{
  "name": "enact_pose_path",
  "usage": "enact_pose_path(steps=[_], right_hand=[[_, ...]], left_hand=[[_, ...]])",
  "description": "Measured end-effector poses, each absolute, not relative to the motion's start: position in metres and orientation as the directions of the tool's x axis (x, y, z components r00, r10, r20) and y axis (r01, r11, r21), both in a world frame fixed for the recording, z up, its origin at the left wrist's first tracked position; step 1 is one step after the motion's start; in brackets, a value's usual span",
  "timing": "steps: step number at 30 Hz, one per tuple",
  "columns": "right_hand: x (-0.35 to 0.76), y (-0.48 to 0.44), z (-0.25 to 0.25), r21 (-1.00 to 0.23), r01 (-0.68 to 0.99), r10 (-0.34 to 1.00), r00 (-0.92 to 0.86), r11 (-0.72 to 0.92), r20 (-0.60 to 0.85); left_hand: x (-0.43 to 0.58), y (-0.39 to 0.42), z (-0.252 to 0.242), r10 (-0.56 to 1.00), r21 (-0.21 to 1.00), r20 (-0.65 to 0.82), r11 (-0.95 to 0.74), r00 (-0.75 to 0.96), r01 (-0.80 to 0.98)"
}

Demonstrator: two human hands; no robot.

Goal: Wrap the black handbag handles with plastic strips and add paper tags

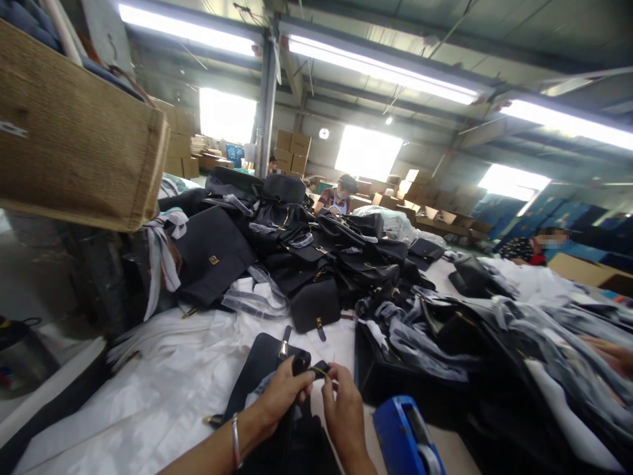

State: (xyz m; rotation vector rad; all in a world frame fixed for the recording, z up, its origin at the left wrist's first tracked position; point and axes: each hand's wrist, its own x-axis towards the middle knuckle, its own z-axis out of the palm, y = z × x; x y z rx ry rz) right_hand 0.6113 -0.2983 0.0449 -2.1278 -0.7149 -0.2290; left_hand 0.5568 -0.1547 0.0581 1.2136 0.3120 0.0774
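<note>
A black bag [257,366] with a gold buckle lies at the bottom centre, partly under my forearm. My left hand [284,392], with a silver bangle at the wrist, is closed round a black strap of the bag. Just to its right, my right hand [342,399] pinches the strap's end, where a thin gold-coloured edge shows between the two hands. The fingertips almost meet. A blue tape dispenser [403,429] stands right of my right hand.
A large heap of black bags [316,251] fills the table's middle. White sheets [163,376] spread at left, under a hanging tan fabric bag [79,132]. A black box [395,379] with plastic wrap is at right. Another person's hand [610,353] reaches in at far right.
</note>
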Motion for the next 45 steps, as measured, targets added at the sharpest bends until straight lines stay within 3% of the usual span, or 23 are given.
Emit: enact_pose_path(steps=[6,9,11,13,16,19,24,32,41,45], right_hand=[[0.628,-0.292,0.043,-0.654,0.551,0.419,0.83,-0.518,0.367],[0.648,-0.299,0.058,-0.609,0.593,0.455,0.802,-0.527,0.388],[0.661,-0.306,0.072,-0.581,0.613,0.487,0.786,-0.536,0.38],[0.67,-0.316,0.088,-0.553,0.621,0.522,0.778,-0.556,0.349],[0.672,-0.34,0.116,-0.494,0.607,0.554,0.787,-0.622,0.271],[0.671,-0.379,0.141,-0.415,0.561,0.544,0.821,-0.717,0.171],[0.671,-0.449,0.158,-0.258,0.478,0.487,0.873,-0.84,0.032],[0.66,-0.477,0.13,-0.087,0.488,0.493,0.868,-0.869,-0.058],[0.658,-0.483,0.117,-0.04,0.54,0.541,0.836,-0.841,-0.092],[0.656,-0.485,0.116,-0.044,0.546,0.548,0.831,-0.836,-0.093]], left_hand=[[0.551,-0.141,0.06,0.041,0.762,-0.287,0.616,0.957,0.202],[0.541,-0.127,0.068,-0.197,0.709,-0.304,0.607,0.932,0.359],[0.537,-0.121,0.072,-0.283,0.741,-0.31,0.527,0.908,0.417],[0.538,-0.121,0.072,-0.212,0.8,-0.314,0.467,0.926,0.378],[0.545,-0.126,0.069,0.1,0.885,-0.295,0.404,0.95,0.232],[0.551,-0.126,0.064,0.247,0.914,-0.301,0.35,0.921,0.205],[0.554,-0.122,0.055,0.283,0.926,-0.317,0.296,0.905,0.232],[0.554,-0.121,0.04,0.31,0.975,-0.222,0.058,0.924,0.215],[0.535,-0.111,0.032,0.337,0.959,-0.118,-0.205,0.934,0.195],[0.527,-0.109,0.033,0.336,0.957,-0.114,-0.214,0.935,0.194]])
